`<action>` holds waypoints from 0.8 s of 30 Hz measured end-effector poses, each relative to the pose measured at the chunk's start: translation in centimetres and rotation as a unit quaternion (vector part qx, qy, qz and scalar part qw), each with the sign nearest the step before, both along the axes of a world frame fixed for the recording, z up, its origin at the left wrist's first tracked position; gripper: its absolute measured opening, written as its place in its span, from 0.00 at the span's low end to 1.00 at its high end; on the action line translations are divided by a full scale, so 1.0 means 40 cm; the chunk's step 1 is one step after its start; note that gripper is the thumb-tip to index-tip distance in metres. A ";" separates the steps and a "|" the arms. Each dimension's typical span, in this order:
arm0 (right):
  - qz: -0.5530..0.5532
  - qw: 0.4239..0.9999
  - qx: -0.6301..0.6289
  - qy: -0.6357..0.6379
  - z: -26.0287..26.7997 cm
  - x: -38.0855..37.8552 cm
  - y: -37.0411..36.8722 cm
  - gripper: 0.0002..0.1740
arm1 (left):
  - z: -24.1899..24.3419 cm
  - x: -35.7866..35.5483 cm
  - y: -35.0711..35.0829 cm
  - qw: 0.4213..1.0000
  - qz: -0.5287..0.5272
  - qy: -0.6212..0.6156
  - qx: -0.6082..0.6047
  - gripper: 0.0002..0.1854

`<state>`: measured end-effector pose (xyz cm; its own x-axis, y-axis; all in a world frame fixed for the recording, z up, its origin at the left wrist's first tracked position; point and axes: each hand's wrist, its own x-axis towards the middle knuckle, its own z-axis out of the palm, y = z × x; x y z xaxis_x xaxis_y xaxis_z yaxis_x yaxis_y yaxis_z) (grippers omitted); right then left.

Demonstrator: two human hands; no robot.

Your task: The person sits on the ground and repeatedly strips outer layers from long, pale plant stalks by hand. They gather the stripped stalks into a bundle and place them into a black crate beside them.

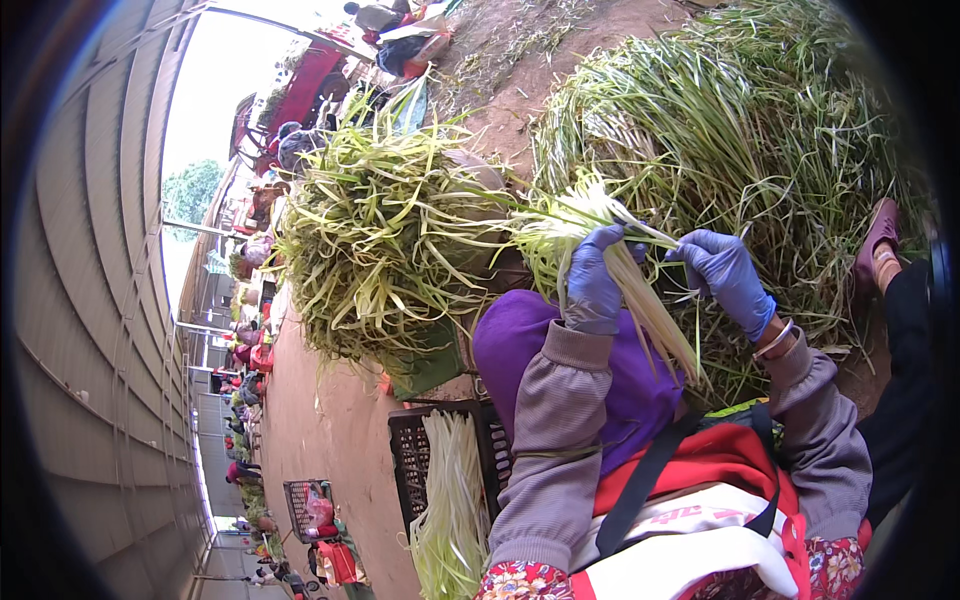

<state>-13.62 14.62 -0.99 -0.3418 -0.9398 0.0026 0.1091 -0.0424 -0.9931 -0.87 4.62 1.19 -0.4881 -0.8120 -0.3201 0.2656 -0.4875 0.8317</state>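
Note:
My left hand [596, 277], in a blue-violet glove, is closed around a bundle of pale chive-like stalks [649, 307]. The bundle's leafy, yellow-green end [559, 221] fans out to the upper left, while its whitish stems slant down to the right. Just right of the bundle, my right hand [720, 271], gloved alike, pinches a thin pale leaf or stalk [658, 235] that stretches towards the left hand. A purple cloth [517, 360] covers my knee beneath the bundle.
A large heap of green leaves [720, 127] lies beyond my hands. Another leafy pile [382, 232] rises to the left. Pale stalks [454, 487] lie in a dark plastic crate [409, 461] beside my left arm. A foot in a pink shoe [876, 240] is at right. People [244, 471] work farther off.

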 end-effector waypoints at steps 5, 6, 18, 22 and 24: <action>-0.092 0.973 -0.063 -0.204 0.020 -0.009 0.003 0.10 | -0.051 -0.020 0.016 0.995 -0.050 -0.069 0.061 0.08; -0.077 0.977 -0.052 -0.194 0.027 -0.008 0.004 0.09 | -0.058 -0.029 0.023 0.995 -0.069 -0.055 0.044 0.08; -0.137 0.982 -0.054 -0.121 0.019 -0.115 0.023 0.12 | -0.057 -0.005 0.007 0.995 -0.069 0.060 0.048 0.11; -0.219 0.975 -0.041 0.006 -0.029 -0.191 0.021 0.10 | -0.002 0.073 -0.064 0.956 0.013 0.281 0.085 0.08; -0.217 0.973 -0.054 0.052 -0.057 -0.192 0.013 0.09 | 0.017 0.082 -0.069 0.962 0.063 0.256 0.075 0.09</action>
<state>-21.30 15.13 -3.26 -0.6989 -0.6997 0.1483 -0.0429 -0.1660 -0.9852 2.40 1.85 1.85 -0.5135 -0.8385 -0.1821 0.6864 -0.5288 0.4992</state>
